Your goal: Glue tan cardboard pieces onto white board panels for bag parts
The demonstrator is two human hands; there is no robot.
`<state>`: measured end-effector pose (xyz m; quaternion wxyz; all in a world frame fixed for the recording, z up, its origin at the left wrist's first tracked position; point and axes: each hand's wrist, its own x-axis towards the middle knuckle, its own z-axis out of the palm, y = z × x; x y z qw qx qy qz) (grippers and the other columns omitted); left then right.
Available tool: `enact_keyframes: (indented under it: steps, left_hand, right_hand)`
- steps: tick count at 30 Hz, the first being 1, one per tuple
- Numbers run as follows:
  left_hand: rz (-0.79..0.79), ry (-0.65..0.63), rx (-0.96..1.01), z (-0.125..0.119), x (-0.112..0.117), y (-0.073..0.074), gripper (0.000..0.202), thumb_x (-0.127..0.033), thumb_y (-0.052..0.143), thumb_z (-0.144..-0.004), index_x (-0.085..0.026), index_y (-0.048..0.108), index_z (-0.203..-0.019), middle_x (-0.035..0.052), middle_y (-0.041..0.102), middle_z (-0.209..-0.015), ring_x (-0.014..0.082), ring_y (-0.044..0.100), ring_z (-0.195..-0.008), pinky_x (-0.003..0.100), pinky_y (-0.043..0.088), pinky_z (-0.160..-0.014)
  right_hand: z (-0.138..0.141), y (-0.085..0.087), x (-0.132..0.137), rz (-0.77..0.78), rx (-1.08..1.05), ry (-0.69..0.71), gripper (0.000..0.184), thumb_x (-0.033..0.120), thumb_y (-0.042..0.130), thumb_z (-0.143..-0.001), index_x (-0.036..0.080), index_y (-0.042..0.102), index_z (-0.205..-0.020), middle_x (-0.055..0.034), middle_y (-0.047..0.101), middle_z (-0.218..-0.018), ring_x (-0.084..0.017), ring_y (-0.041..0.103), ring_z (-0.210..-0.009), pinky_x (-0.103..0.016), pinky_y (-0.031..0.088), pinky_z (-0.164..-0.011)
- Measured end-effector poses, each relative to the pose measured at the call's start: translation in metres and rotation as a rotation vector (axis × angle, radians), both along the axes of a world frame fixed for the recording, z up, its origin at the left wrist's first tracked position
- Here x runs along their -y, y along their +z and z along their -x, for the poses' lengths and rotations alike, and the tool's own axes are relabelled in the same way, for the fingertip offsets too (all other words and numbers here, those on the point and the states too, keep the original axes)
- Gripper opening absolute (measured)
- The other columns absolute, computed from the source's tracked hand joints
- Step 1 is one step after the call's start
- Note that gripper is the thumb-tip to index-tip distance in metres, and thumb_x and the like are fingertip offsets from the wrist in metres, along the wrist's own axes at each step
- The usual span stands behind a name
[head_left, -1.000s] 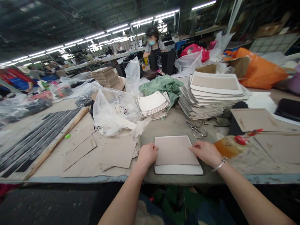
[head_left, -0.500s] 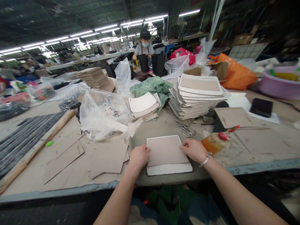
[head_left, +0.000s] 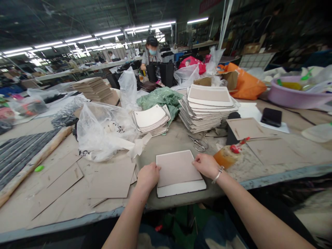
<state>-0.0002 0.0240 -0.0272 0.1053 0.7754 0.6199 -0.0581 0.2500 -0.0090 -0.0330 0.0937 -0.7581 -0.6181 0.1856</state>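
Observation:
A beige cardboard sheet [head_left: 177, 168] lies on a slightly larger white panel [head_left: 181, 188] near the table's front edge. The panel's white border shows along the top and in a wider strip at the bottom. My left hand [head_left: 148, 177] is closed at the sheet's left edge, thumb and finger pinching it. On the opposite side my right hand [head_left: 206, 166], with a bracelet at the wrist, pinches the right edge near the upper corner. Scissors [head_left: 199, 144] lie just beyond the right hand. Beside that hand sits an amber glue container [head_left: 225, 157] with a red top.
Loose cardboard pieces [head_left: 111, 180] lie on the left. Behind the work are a short stack of white panels [head_left: 150, 119], a taller stack [head_left: 207, 110], a clear plastic bag [head_left: 103, 131] and green plastic [head_left: 160, 98]. A phone [head_left: 271, 117] and purple basin [head_left: 293, 93] stand right. A co-worker [head_left: 151, 55] sits opposite.
The whole view has shifted, so the table things appear further left. Both hands keep their places at the cardboard sheet's edges, and the sheet lies much the same on the panel.

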Motion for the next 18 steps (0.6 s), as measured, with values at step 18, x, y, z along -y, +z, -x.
enact_keyframes:
  steps: [18]
  left_hand:
    - [-0.001, 0.014, -0.038, -0.0013, 0.0016, -0.0038, 0.033, -0.037, 0.037, -0.089, -0.015, 0.061, -0.093, 0.0124, 0.069, -0.089, 0.0249, 0.065, -0.084, 0.033, 0.048, -0.070]
  right_hand:
    - [0.0040, 0.0104, 0.0037, 0.012, 0.186, 0.127, 0.021, 0.034, 0.047, -0.083, 0.021, 0.062, -0.075, -0.0045, 0.067, -0.073, -0.019, 0.062, -0.070, -0.027, 0.035, -0.058]
